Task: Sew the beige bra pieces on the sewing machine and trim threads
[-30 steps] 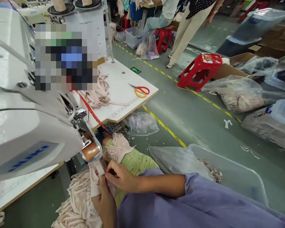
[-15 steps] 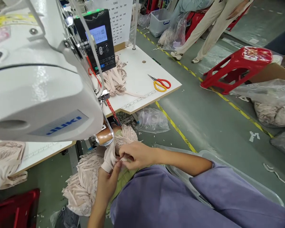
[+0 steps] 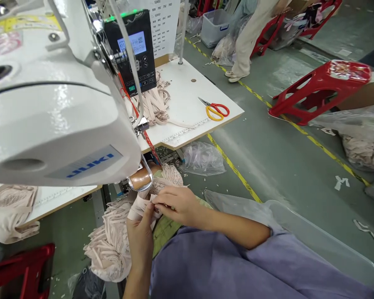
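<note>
Pink lace strip (image 3: 137, 207) sits pinched between left hand (image 3: 141, 238) and right hand (image 3: 177, 204), both clamped on it.

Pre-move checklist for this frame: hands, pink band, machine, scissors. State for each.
1. Grip of left hand on pink band: ok.
2. Pinch of right hand on the same band's end: ok.
3. Both hands away from the needle: cannot tell; the sewing machine head hides it.
4. Display on control panel lit: ok.
5. Position of scissors on table, apart from both hands: ok.
6. Band free of lace pile: cannot tell.
</note>
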